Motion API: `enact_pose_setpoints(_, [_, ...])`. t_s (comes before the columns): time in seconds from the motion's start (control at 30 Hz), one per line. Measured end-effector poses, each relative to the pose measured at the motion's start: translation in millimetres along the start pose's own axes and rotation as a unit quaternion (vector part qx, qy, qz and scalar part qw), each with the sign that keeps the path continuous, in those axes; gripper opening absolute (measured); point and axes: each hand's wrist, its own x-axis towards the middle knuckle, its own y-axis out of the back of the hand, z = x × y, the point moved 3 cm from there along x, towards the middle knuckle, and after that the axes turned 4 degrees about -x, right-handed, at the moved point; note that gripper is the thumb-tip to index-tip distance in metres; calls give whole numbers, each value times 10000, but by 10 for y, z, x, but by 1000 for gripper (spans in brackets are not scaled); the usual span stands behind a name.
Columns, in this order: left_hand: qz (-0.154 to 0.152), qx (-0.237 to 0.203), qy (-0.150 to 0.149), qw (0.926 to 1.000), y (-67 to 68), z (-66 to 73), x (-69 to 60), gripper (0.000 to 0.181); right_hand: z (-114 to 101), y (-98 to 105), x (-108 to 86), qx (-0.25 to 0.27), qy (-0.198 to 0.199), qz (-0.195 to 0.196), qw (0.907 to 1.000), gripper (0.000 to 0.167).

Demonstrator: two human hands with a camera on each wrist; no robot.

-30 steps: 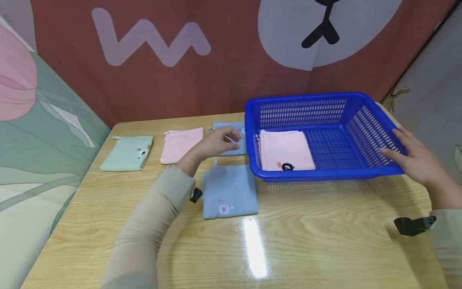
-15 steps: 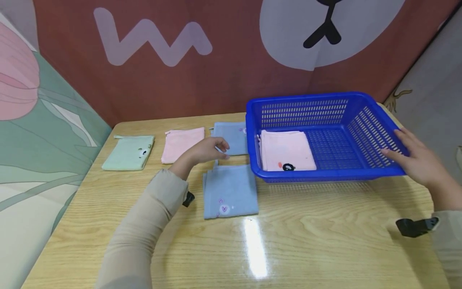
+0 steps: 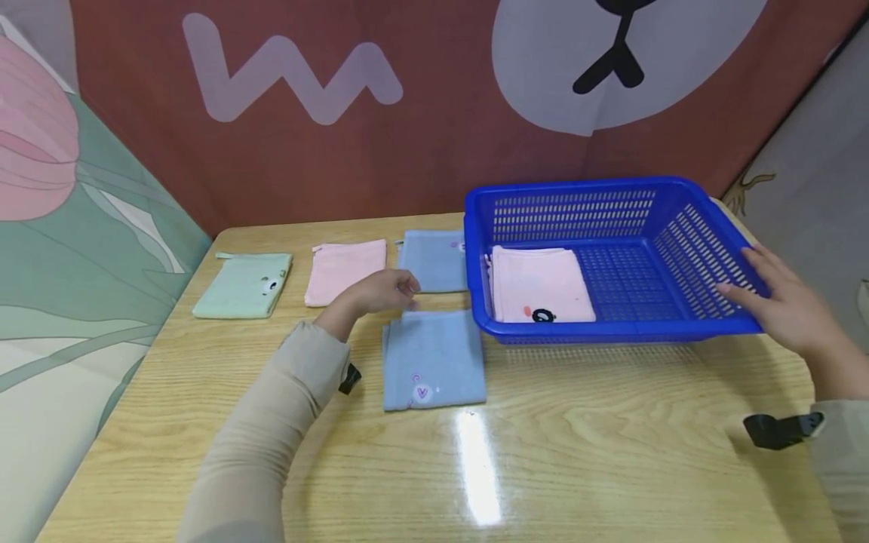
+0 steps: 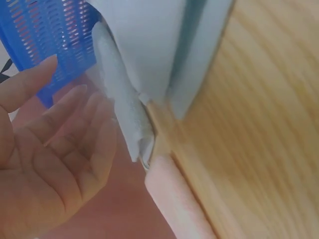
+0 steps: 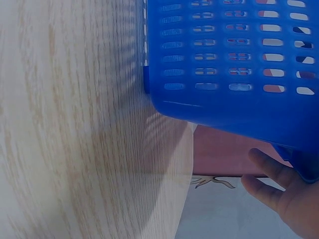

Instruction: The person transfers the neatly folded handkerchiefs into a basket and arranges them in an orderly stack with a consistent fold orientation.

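Four folded cloths (image 3: 434, 369) are lying on the glossy wood-grain tabletop (image 3: 577, 445), and at centre the left hand (image 3: 380, 292) is hovering near the blue pair, fingers loosely bent, holding nothing! Over at right, the right hand (image 3: 784, 305) is gripping the slotted plastic basket (image 3: 611, 327), where a pink cloth (image 3: 539, 279) is resting. A reach is seemingly underway, probably calling for a fingertip pinch (soft fabric, squarish and flat).

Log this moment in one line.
left hand: empty, near two blue cloths | right hand: holds blue basket by rim | in basket: pink cloth | on table: green cloth, another pink cloth
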Motion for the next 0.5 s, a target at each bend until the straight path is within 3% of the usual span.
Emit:
enact_pose_setpoints(0.2, [-104,65,397,9991,-51,-111,21,38,-7,-2,0,2,-29,-1,10000,68])
enact_pose_setpoints(0.5, [-9,262,593,9979,-61,-204,28,39,-2,-4,-1,24,-106,4,9999,68])
